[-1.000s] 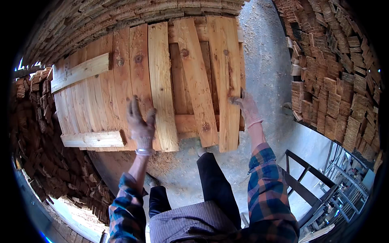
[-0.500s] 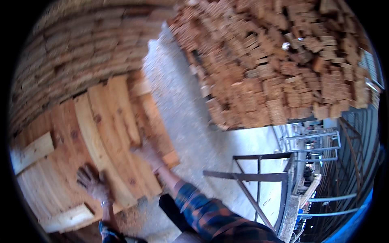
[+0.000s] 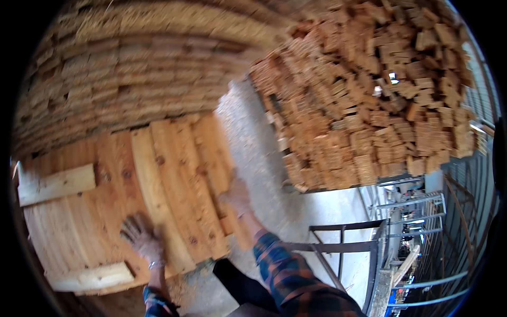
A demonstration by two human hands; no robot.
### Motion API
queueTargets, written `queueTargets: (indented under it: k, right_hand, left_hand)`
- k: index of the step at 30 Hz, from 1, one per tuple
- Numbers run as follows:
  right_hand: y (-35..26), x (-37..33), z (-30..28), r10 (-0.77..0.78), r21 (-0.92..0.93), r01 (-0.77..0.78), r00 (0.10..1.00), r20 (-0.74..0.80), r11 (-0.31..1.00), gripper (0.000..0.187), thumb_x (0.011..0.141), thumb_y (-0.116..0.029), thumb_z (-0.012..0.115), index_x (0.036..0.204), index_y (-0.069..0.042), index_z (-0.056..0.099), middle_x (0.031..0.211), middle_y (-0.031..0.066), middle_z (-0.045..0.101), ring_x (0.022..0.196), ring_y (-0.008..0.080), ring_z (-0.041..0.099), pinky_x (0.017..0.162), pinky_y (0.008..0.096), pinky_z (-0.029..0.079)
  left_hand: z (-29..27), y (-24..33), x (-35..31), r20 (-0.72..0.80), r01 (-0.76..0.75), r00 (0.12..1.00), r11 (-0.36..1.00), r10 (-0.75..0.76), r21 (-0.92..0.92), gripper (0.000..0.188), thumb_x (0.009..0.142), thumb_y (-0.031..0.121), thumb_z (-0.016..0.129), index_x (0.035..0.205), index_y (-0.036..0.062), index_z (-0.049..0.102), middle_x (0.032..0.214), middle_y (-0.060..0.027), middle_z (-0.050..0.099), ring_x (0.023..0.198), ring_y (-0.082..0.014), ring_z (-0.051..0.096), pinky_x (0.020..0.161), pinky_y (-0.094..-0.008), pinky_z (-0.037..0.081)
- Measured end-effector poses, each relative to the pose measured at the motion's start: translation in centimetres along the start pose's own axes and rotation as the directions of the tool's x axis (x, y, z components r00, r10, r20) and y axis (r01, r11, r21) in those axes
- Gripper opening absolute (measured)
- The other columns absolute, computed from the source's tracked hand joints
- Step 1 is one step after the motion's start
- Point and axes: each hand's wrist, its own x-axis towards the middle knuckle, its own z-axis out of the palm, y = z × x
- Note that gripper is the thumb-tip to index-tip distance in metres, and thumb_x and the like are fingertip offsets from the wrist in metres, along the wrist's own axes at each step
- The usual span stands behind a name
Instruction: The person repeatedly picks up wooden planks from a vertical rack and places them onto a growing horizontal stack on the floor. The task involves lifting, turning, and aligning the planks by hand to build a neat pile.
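Observation:
My left hand [image 3: 143, 241] lies flat on a layer of wooden boards [image 3: 113, 206], its fingers spread. At the right edge of that layer is my right hand [image 3: 236, 198], blurred by motion, against the outermost board [image 3: 211, 150]. Whether its fingers close round the board's edge cannot be made out. The boards run side by side, pale yellow to reddish, some with dark knots. A short loose board [image 3: 60, 185] rests across them at the left, and another short board [image 3: 95, 276] lies near the front edge.
A wall of stacked timber [image 3: 132, 79] rises behind the boards. To the right stands a large heap of short wood blocks [image 3: 364, 116], across a strip of dusty concrete floor [image 3: 253, 137]. A dark metal frame [image 3: 343, 247] stands at the lower right.
The view has shifted, so the boards sit further right. My right hand has moved outward along the boards' right edge, and the planks there now lie closer alongside each other. My left hand stays flat.

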Motion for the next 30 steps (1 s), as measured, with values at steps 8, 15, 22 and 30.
queueTargets:
  k: [8,15,22,30]
  right_hand:
    - [2.1,2.2,6.2,-0.253,0.248,0.26,0.966,-0.06,0.933,0.106,0.056,-0.023,0.08,0.142,0.004,0.023,0.123,0.0315,0.047,0.111,0.0408,0.05,0.095,0.0425,0.043]
    - [7.8,6.7,5.5,-0.364,0.204,0.404,0.908,-0.208,0.891,0.082,0.069,-0.018,0.075,0.141,-0.015,0.036,0.103,0.0183,0.053,0.09,0.0301,0.055,0.084,0.0384,0.047]
    - [8.6,7.5,6.0,-0.346,0.42,0.406,0.913,-0.214,0.812,0.057,0.08,-0.007,0.062,0.134,-0.02,0.049,0.09,0.0107,0.052,0.081,0.0217,0.051,0.075,0.0329,0.046]
    - [6.2,5.7,2.7,-0.452,-0.237,0.439,0.892,0.002,0.867,0.051,0.09,-0.024,0.051,0.137,-0.006,0.041,0.129,0.022,0.048,0.108,0.0358,0.05,0.093,0.0409,0.041]
  left_hand:
    - [0.4,-0.6,0.4,0.022,0.032,0.999,0.981,-0.037,0.193,0.08,0.084,0.058,0.044,0.144,0.0086,0.027,0.149,-0.0218,0.02,0.139,-0.0413,0.012,0.112,-0.0553,0.004]
    - [0.6,0.4,0.2,0.014,0.034,0.999,0.975,-0.038,0.22,0.08,0.084,0.058,0.045,0.144,0.008,0.027,0.149,-0.0225,0.02,0.139,-0.0409,0.012,0.112,-0.0559,0.003]
    - [0.2,1.9,0.5,0.002,0.039,0.999,0.989,-0.039,0.14,0.078,0.082,0.053,0.051,0.14,0.0045,0.032,0.145,-0.0249,0.026,0.136,-0.0446,0.017,0.11,-0.0584,0.007]
    - [-3.0,0.6,1.4,0.042,-0.002,0.999,0.995,0.006,-0.1,0.076,0.078,0.052,0.057,0.134,0.0044,0.039,0.135,-0.0253,0.035,0.129,-0.0445,0.027,0.106,-0.0613,0.013]
